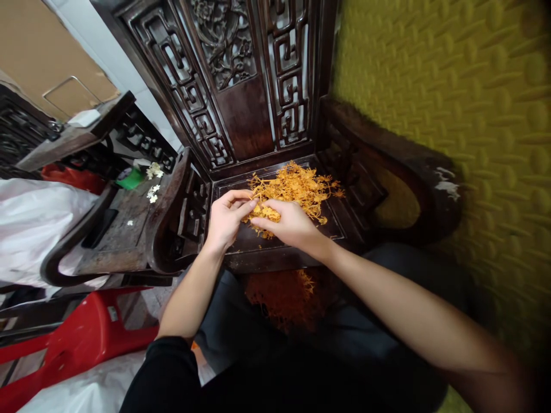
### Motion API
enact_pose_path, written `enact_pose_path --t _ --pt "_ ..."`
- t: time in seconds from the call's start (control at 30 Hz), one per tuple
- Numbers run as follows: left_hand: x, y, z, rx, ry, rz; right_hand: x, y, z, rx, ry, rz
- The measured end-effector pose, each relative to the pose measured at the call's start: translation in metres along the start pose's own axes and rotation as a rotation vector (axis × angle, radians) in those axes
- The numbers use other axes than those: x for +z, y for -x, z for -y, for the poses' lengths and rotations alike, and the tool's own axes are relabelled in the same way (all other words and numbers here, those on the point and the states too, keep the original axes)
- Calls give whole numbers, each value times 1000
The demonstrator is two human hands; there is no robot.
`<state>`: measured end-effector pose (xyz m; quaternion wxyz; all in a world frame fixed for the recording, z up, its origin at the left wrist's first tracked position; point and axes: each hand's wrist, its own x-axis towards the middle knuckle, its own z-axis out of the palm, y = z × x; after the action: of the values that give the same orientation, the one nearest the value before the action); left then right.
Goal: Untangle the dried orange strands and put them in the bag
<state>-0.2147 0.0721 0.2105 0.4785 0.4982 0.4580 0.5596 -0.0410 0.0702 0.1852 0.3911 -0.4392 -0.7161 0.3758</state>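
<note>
A heap of thin orange dried strands [297,186] lies on the seat of a dark carved wooden chair [336,226]. My left hand [226,218] and my right hand [290,223] meet at the near edge of the heap. Both are closed in a pinch on a small clump of the strands [263,213] between them. More orange strands [282,295] lie in my lap below the chair's front edge, in shadow.
A second dark wooden chair [124,229] stands to the left with small white flowers [154,180] on it. A red plastic stool [81,338] and white bags [34,223] sit at lower left. A yellow padded wall [465,97] rises at right.
</note>
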Motion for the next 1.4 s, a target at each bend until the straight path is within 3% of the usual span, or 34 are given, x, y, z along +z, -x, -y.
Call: enact_pose_path --t 0.17,0.3,0.47,0.57,0.67,0.77,0.8,0.9,1.03,1.13,1.2,1.27,1.4 --pt "-2 1 -2 -29 -122 32 -1 0 3 -41 -66 -98" --pt "-2 1 -2 -30 -156 99 -4 -4 0 -5 -103 -70" --pt "-4 0 -6 -172 -149 229 -1 -2 0 -5 -96 -44" --pt "-8 0 -11 -174 -204 271 0 -3 -2 -25 -41 -62" --pt "-17 0 -18 -193 -239 273 -16 -14 -16 -8 29 -244" --pt "-29 -3 -20 -196 -187 166 -45 -27 -35 106 -13 -584" --pt "-32 -4 -19 -191 -149 123 -53 -30 -38 133 -73 -609" --pt "-35 -8 -13 -204 -51 95 -57 -27 -32 130 -267 -400" --pt "-27 -8 -4 -209 -14 158 -29 -13 -6 -20 -244 -52" --pt "-17 -4 -2 -161 -32 140 -8 -7 -1 -97 -186 78" --pt "-12 -2 -1 -148 -84 115 -2 -7 -6 -60 -131 110" --pt "-12 -3 -1 -139 -172 82 -5 -11 -13 -20 -63 45" --pt "-28 -13 3 -25 -304 -87 -39 -25 -26 61 -200 -465"
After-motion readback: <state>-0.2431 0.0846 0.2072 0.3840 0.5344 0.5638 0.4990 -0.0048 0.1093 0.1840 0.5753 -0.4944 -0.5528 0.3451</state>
